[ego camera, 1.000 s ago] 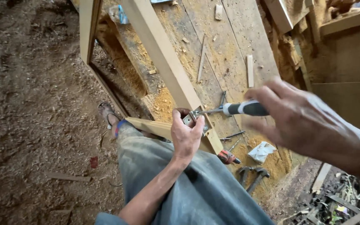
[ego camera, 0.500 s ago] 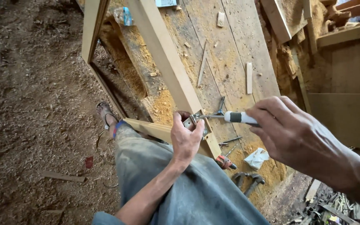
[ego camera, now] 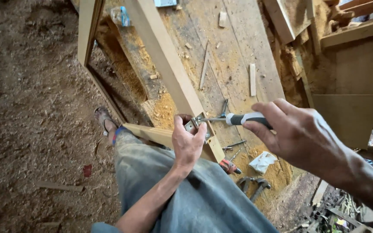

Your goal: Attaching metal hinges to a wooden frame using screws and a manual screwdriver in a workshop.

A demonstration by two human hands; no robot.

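- A long wooden frame (ego camera: 165,64) is propped on the sawdust-covered workbench (ego camera: 238,64), its corner raised toward the knee.
- The right hand (ego camera: 301,136) is clenched around a screwdriver (ego camera: 238,119), whose tip is set against the bracket.
- A small metal bracket (ego camera: 196,122) is pinched on the frame corner by the left hand (ego camera: 188,142).

Metal bracket (ego camera: 196,123) on frame corner (ego camera: 210,149)
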